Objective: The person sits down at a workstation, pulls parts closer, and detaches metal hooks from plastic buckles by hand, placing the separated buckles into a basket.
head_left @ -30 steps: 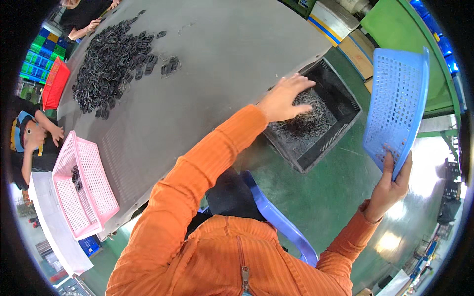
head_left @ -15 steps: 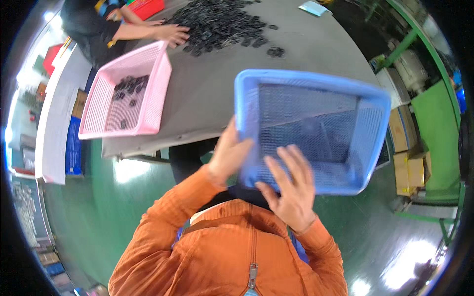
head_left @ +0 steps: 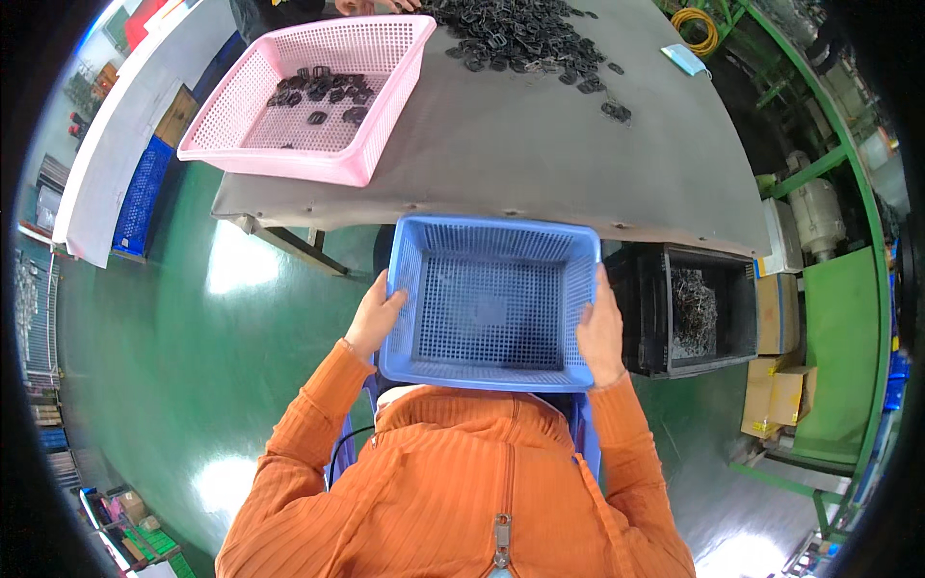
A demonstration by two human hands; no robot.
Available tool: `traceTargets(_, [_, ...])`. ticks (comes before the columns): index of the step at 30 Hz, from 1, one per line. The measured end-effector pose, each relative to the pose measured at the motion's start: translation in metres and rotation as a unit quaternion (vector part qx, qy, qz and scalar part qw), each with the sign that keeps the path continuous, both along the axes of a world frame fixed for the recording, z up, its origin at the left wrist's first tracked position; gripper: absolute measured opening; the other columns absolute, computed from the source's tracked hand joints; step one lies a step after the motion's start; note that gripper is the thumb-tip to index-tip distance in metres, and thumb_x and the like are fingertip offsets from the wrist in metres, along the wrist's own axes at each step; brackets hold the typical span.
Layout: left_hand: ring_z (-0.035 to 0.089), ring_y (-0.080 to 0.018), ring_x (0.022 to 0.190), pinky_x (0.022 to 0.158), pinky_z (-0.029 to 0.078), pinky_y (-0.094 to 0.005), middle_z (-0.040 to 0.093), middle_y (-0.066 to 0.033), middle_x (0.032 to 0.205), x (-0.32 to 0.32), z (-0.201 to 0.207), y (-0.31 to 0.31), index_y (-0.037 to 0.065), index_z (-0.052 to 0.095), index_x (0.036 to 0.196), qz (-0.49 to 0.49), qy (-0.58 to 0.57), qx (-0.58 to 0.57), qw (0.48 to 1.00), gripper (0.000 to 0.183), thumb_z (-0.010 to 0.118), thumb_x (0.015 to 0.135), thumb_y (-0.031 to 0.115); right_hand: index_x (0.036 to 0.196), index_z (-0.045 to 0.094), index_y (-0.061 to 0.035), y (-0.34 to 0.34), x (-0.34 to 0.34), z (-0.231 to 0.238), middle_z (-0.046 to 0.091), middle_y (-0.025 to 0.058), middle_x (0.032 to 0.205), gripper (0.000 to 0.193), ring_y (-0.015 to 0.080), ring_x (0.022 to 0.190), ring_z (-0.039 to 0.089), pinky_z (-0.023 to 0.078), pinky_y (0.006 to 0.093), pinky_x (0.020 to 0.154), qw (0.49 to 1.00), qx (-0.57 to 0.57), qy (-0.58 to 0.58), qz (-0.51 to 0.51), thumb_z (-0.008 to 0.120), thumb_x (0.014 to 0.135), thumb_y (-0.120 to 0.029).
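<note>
A blue plastic basket (head_left: 491,373) with a mesh bottom rests at my lap, just in front of the table's near edge. Nothing lies inside it. My left hand (head_left: 374,315) grips its left side, thumb over the rim. On the opposite side my right hand (head_left: 602,329) holds the right wall in the same way. Beyond, on the grey table (head_left: 520,154), stands a pink basket (head_left: 371,154) with several small black plastic pieces (head_left: 323,87) in it. A large pile of similar black pieces (head_left: 525,34) is spread at the far side.
A black crate (head_left: 665,356) with small dark parts stands under the table's right side. Cardboard boxes (head_left: 776,395) and a green frame (head_left: 848,154) are farther right. A co-worker's hands (head_left: 376,6) show at the far edge. A face mask (head_left: 686,60) lies at the table's far right.
The blue basket has come left and down, from over the table's edge to my lap. My hands now hold both its sides; my right hand was over its near wall before.
</note>
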State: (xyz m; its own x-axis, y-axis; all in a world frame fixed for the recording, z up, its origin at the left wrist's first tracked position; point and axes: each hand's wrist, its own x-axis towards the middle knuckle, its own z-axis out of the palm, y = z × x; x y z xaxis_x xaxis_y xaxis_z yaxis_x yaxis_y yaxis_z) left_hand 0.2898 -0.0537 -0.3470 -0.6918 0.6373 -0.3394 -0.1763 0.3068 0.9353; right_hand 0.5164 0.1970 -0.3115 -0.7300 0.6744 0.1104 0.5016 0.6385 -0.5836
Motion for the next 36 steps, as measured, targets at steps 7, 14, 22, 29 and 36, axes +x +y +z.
traceTargets(7, [0.056,-0.0313,0.108,0.088,0.046,-0.034,0.057,-0.0201,0.115,-0.002,0.022,0.001,-0.001,0.039,0.131,0.054,0.285,-0.089,0.953,0.048,0.053,0.086,0.007,0.129,0.044,-0.0049,0.038,-0.039,0.035,0.049,0.0227,0.123,0.046,0.0396,0.106,0.054,0.046,0.0426,0.089,0.996,0.076,0.027,0.021,0.056,0.085,-0.013])
traceTargets(14, [0.03,-0.0385,0.131,0.108,0.025,-0.0458,0.035,-0.0224,0.139,-0.059,0.086,0.194,0.001,0.035,0.135,-0.057,0.491,0.023,0.869,0.054,0.054,0.085,0.006,0.139,0.03,-0.0036,0.301,-0.183,0.001,0.027,0.0299,0.141,0.073,0.0414,0.134,0.021,0.019,0.0478,0.109,0.986,0.079,0.047,-0.135,0.055,0.086,-0.048])
traceTargets(22, [0.021,-0.0422,0.132,0.108,0.016,-0.0524,0.029,-0.0282,0.139,-0.26,0.017,0.403,0.0,0.029,0.136,0.138,0.506,-0.103,0.845,0.067,0.05,0.088,0.042,0.138,0.035,-0.0045,0.321,-0.374,-0.01,0.034,0.0223,0.14,0.073,0.0352,0.132,0.028,0.02,0.0436,0.11,0.989,0.138,0.042,0.006,0.042,0.087,-0.057])
traceTargets(29, [0.043,-0.0284,0.122,0.1,0.033,-0.0345,0.048,-0.0189,0.128,-0.216,0.059,0.422,0.002,0.037,0.133,0.125,0.179,0.112,0.97,0.049,0.045,0.093,0.029,0.131,0.044,-0.0052,0.258,-0.398,-0.007,0.046,0.0215,0.131,0.052,0.0352,0.121,0.044,0.034,0.0393,0.101,0.955,-0.117,0.266,0.06,0.044,0.093,-0.04])
traceTargets(36, [0.053,-0.0182,0.106,0.093,0.04,-0.0284,0.06,-0.0075,0.111,-0.225,0.039,0.355,0.001,0.055,0.119,0.023,0.054,0.283,0.957,0.031,0.047,0.094,0.016,0.099,0.062,-0.0015,0.212,-0.366,0.037,0.066,0.0048,0.087,0.031,0.0126,0.077,0.06,0.05,0.0265,0.071,0.864,-0.39,0.314,0.047,0.073,0.071,-0.011])
